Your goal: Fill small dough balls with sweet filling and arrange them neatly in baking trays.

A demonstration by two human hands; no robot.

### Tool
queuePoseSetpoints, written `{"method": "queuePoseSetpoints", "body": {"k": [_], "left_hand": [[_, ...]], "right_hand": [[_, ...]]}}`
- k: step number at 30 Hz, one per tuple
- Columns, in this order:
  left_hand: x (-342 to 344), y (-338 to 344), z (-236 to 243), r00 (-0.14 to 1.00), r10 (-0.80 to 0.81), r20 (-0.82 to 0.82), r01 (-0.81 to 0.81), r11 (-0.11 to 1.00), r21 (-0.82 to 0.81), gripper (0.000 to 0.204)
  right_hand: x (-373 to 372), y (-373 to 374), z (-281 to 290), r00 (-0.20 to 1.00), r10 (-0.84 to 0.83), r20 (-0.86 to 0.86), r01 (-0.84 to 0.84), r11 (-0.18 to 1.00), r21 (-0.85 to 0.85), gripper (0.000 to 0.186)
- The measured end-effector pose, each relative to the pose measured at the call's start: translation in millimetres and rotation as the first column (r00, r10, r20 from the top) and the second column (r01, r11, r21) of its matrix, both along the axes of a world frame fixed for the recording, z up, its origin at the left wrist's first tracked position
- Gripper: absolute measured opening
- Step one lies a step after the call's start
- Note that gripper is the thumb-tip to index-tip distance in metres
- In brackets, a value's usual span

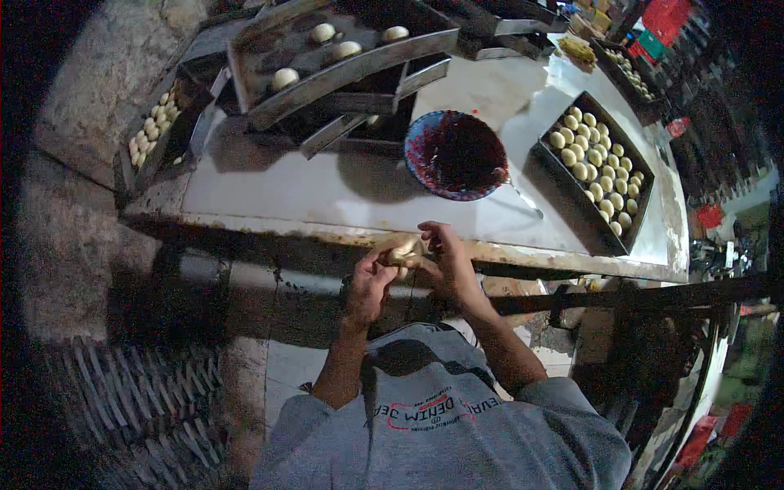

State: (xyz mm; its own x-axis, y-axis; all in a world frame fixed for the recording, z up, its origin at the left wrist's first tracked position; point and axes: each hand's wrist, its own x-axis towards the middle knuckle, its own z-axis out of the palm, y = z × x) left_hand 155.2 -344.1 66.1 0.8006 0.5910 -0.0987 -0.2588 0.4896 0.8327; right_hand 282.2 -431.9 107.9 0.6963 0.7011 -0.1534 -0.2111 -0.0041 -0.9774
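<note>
Both hands meet just off the table's front edge, around a piece of pale dough (400,255). My left hand (376,278) cups the dough from the left with its fingers curled on it. My right hand (445,261) is at the dough's right side, its lower fingers against it and the index finger raised. Beyond them on the table stands a blue-rimmed bowl (415,167) with dark red filling smeared up its inside. A light-coloured spoon or spatula handle (525,198) sticks out over the bowl's right rim.
A dark tray (594,231) of round dough balls stands on the right of the white table (286,192). Stacked metal trays (351,75) at the back left hold several balls. Another tray (190,122) of balls sits at far left. Wooden slats (147,400) lie lower left.
</note>
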Motion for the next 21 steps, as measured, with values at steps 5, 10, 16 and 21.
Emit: {"method": "queuePoseSetpoints", "body": {"k": [5,10,16,21], "left_hand": [[-54.1,18.8,-4.5,0.998,0.069,-0.01,-0.068,0.994,0.081,0.032],[-91.0,25.6,-29.0,0.929,0.344,-0.138,-0.355,0.933,-0.058,0.028],[-120.7,40.8,-63.5,0.876,0.434,-0.212,-0.396,0.897,0.197,0.021],[-124.4,52.9,-60.0,0.955,0.294,-0.039,-0.275,0.926,0.258,0.023]], "right_hand": [[-41.6,18.3,-19.3,0.855,0.336,0.394,-0.192,0.912,-0.362,0.024],[-107.9,46.9,-33.0,0.878,0.238,0.414,-0.191,0.97,-0.153,0.029],[-151.9,57.8,-36.5,0.668,0.301,0.68,-0.133,0.948,-0.29,0.029],[-131.1,75.7,-48.2,0.792,0.353,0.499,-0.267,0.934,-0.238,0.023]]}}
